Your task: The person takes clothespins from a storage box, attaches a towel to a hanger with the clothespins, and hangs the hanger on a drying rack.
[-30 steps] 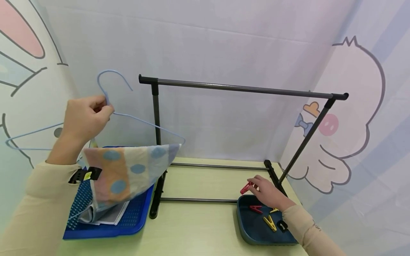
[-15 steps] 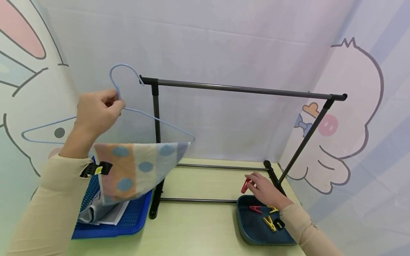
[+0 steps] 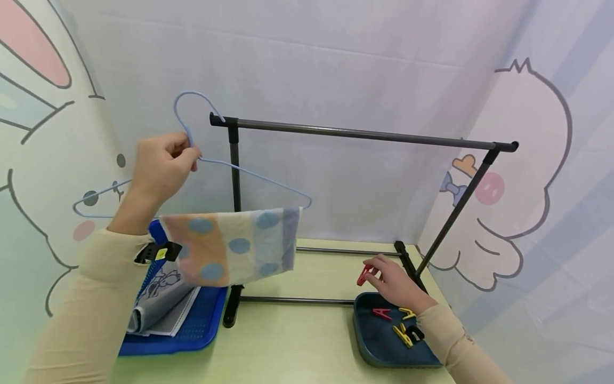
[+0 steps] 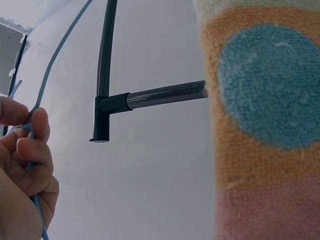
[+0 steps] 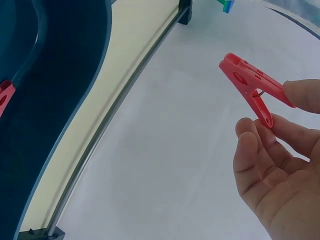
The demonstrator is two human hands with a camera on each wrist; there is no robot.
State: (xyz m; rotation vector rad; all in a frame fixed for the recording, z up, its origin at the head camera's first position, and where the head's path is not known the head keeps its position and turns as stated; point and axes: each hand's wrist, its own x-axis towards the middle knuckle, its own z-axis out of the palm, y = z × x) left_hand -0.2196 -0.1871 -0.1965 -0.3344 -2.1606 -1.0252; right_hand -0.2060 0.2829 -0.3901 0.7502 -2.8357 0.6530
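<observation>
I find the light blue hanger [image 3: 254, 173] in the air at the left end of the rack bar [image 3: 364, 134], above the table [image 3: 288, 346]; its long axis goes left to right, nearly level, roughly along the bar. What counts most, I judge, is the hook against this bar: in the head view the hook tip overlaps the bar's left end, but I cannot tell if the 2 touch. The left hand [image 3: 165, 162] is nearer to there, its fingers pinching the wire just below the hook. The dotted cloth [image 3: 235, 248] hangs over the lower wire, toward its right corner. The right hand [image 3: 390, 280] pinches 1 red clip [image 3: 364, 275] by its handles, above the far rim of the dark bin [image 3: 365, 341], near the table's right edge. The blue basket [image 3: 211, 325] stands toward the left side. Compared with 1.0 s ago, the hanger has moved to the right and the cloth hangs straighter, while the right hand is almost at the same place.
</observation>
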